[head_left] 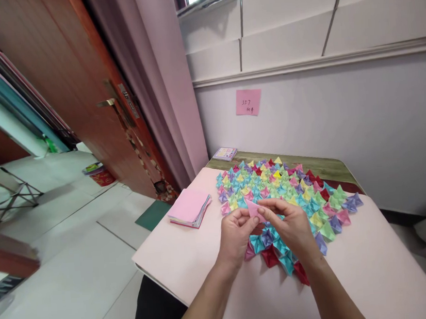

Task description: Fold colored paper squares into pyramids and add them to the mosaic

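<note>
Between my two hands is a small folded piece of pink origami paper (254, 210), raised above the table. My left hand (236, 233) pinches its left side with thumb and fingers. On the right side, my right hand (288, 222) grips the same piece, its thumb on the near face. Beneath and beyond them spread many folded paper pieces (288, 188) in blue, green, yellow, purple, pink and red, standing in close rows. Part of these rows is hidden behind my hands. A stack of square paper (189, 206), pink on top, lies left of my hands.
The table (213, 271) has a pale pink cover. At its far left corner lies a small printed pack (224, 153). A pink note (248, 102) with handwriting hangs on the wall. To the left stand a wooden door (84, 90), a curtain (163, 75) and a red bin (101, 175).
</note>
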